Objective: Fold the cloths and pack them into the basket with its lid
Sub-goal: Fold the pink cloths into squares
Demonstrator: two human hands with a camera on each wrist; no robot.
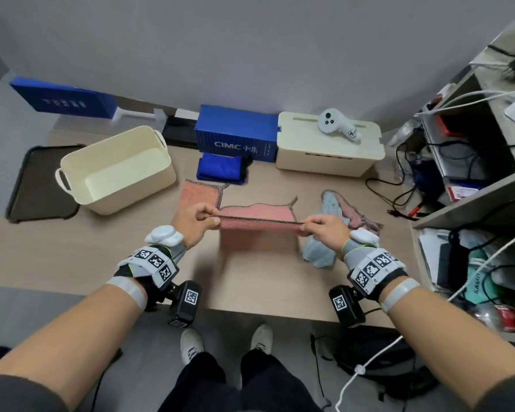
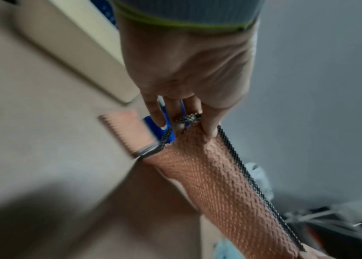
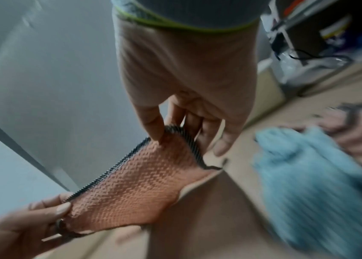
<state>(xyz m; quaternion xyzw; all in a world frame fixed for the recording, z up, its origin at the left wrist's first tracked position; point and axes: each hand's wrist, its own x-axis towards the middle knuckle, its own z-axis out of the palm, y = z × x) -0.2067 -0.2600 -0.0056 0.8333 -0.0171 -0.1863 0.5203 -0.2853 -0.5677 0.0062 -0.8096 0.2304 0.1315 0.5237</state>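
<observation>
A salmon-pink cloth [image 1: 259,217] with a dark stitched hem is stretched above the table between my two hands. My left hand [image 1: 204,218] pinches its left corner and my right hand [image 1: 311,226] pinches its right corner. The wrist views show the same cloth [image 2: 220,184] [image 3: 131,189] pulled taut, with the left hand [image 2: 189,119] and the right hand [image 3: 175,133] each pinching the hem. Another pink cloth [image 1: 201,194] lies flat behind. A light blue cloth [image 1: 324,230] and a crumpled pink one [image 1: 357,215] lie to the right. The open cream basket [image 1: 116,168] stands at the left, on its black lid [image 1: 39,182].
A folded blue cloth [image 1: 220,169] lies before a blue container model [image 1: 237,138]. A closed cream box [image 1: 329,144] carries a white controller [image 1: 336,123]. Cables [image 1: 399,188] and cluttered shelves [image 1: 473,162] fill the right side. The table's front edge [image 1: 250,313] is near my wrists.
</observation>
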